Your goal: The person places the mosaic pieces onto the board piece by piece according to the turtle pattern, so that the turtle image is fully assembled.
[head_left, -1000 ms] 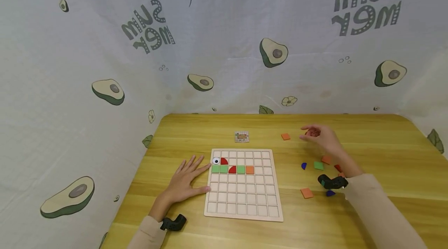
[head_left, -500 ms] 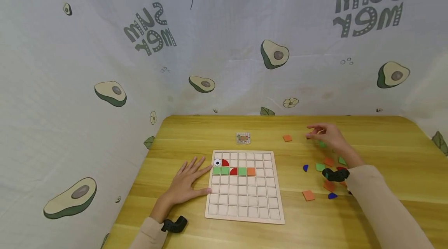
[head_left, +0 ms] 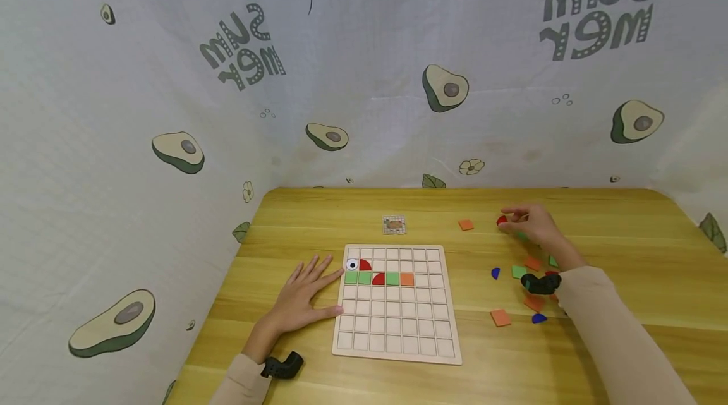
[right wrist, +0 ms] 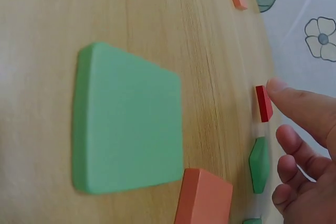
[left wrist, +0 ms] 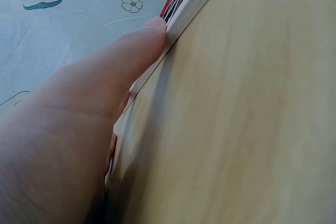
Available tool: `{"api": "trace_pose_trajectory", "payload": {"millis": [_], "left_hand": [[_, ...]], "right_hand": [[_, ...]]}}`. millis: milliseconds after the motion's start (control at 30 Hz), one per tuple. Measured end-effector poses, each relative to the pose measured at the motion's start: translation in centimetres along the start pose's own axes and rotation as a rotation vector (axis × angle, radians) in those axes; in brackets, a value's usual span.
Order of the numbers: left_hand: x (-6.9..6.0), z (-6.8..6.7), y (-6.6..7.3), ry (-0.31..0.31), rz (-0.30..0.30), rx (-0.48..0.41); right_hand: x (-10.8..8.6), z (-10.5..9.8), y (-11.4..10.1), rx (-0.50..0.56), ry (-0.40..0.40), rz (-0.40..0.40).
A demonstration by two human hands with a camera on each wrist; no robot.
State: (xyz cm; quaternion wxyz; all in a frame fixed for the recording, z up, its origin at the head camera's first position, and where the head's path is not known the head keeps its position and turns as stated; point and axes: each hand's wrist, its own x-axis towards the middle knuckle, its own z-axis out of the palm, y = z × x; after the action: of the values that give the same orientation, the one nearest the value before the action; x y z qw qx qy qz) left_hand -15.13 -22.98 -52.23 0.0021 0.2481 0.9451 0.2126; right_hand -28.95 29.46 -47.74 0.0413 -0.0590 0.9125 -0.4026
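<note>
In the head view my left hand [head_left: 300,297] lies spread on the table, fingers straight. Its thumb and a fingertip touch the left edge of the wooden grid board [head_left: 392,348]. My right hand [head_left: 533,225] is over the far right of the table, index finger and thumb apart. A red quarter-round tile [head_left: 502,220] lies by their tips; in the right wrist view one fingertip reaches the edge of this red tile [right wrist: 264,103], while the other fingers curl loosely. On the board sit a round eye tile [head_left: 352,265], two red quarter-rounds, several green squares and an orange square [head_left: 407,279].
A small picture card [head_left: 394,225] lies behind the board, and an orange tile [head_left: 466,225] lies right of it. Loose green [head_left: 519,272], orange [head_left: 500,318] and blue [head_left: 538,318] tiles are scattered under and near the right forearm. A patterned curtain [head_left: 364,76] hangs behind the table.
My right hand has shifted slightly right, and the red tile, earlier mostly covered by its fingers, now shows in front of their tips. The left hand stays in place on the table.
</note>
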Motion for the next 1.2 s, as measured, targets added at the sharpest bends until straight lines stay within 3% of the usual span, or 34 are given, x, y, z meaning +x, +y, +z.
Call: {"api": "trace_pose_trajectory", "payload": {"millis": [667, 1200], "left_hand": [[0.00, 0.08, -0.25, -0.017, -0.015, 0.006], [0.01, 0.04, -0.03, 0.011, 0.014, -0.006]], "right_hand": [[0.22, 0.43, 0.74, -0.037, 0.048, -0.003], [0.07, 0.44, 0.81, -0.120, 0.103, -0.015]]}}
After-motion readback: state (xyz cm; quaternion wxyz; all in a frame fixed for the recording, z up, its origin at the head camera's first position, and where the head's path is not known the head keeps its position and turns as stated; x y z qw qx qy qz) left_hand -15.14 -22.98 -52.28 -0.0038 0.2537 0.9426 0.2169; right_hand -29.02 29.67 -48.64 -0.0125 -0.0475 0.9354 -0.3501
